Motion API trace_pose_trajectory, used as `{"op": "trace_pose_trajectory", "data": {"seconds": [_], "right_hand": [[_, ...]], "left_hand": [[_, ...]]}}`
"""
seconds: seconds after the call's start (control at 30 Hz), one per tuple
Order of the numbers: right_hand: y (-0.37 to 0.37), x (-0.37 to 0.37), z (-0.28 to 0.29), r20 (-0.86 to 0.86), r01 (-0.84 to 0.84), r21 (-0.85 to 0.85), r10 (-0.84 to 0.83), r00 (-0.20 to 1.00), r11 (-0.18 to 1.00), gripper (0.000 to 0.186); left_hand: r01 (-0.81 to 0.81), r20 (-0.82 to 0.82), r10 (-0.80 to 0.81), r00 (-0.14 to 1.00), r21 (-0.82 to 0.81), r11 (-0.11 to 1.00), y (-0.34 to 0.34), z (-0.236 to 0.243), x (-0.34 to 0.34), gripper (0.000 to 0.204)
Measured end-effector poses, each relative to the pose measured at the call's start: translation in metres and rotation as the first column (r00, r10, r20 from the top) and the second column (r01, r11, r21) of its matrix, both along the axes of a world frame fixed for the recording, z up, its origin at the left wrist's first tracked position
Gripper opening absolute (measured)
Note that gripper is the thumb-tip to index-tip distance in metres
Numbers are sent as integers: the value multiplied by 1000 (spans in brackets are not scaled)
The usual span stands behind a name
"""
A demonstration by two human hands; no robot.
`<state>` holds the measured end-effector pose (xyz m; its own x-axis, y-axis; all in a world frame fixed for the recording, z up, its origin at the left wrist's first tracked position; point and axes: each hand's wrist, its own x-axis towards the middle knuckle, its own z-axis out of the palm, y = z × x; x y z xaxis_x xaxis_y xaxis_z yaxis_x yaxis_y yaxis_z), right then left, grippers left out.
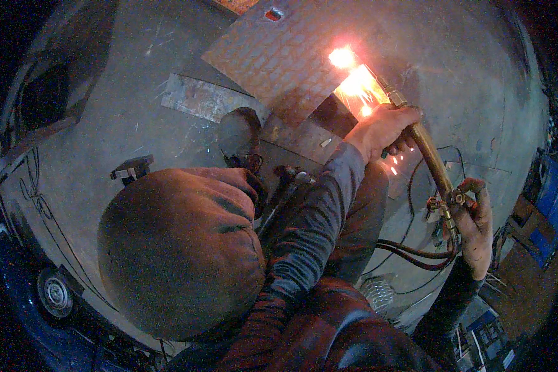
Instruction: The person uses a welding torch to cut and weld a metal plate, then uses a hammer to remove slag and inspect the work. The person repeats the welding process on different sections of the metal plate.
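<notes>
My left hand (381,129) grips a long brass cutting torch (434,158) near its front end, beside a blinding glow (364,87) with flying sparks. The torch tip is lost in the glare over the corner of a rusty steel plate (263,53). Lower right, my right hand (474,226) has its fingers closed on a valve knob at the torch's rear. Dark hoses (415,263) run from that end and curve leftward behind my leg. A pale metal strip (201,96) lies beside the plate, just above my boot (239,133).
A dark blue car's wheel (56,292) is at lower left, with thin cables (40,201) along the floor. A small dark metal piece (130,167) stands left of my knee. Rusty sheets and blue objects (527,248) lie at the right edge. A wire coil (381,291) lies below the hoses.
</notes>
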<state>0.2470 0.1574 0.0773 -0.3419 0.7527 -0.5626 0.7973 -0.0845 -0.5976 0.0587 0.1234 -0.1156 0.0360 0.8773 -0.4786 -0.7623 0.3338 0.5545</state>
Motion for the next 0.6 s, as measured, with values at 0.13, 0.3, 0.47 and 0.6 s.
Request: {"op": "trace_pose_trajectory", "data": {"seconds": [0.13, 0.3, 0.47, 0.6], "right_hand": [[-3, -5, 1, 23, -11, 2, 11, 1000, 1000, 34], [-3, -4, 0, 11, 4, -18, -3, 1000, 1000, 35], [-2, 1, -1, 13, 12, 6, -12, 1000, 1000, 41], [-2, -1, 2, 44, 11, -7, -11, 999, 1000, 42]], "left_hand": [[8, 42, -8, 999, -6, 1000, -3, 1, -1, 36], [1, 34, -1, 999, -12, 1000, -3, 2, -2, 35], [22, 10, -22, 1000, -7, 1000, -1, -3, 1, 36], [-78, -1, 78, 997, 28, 997, 4, -16, 13, 37]]}}
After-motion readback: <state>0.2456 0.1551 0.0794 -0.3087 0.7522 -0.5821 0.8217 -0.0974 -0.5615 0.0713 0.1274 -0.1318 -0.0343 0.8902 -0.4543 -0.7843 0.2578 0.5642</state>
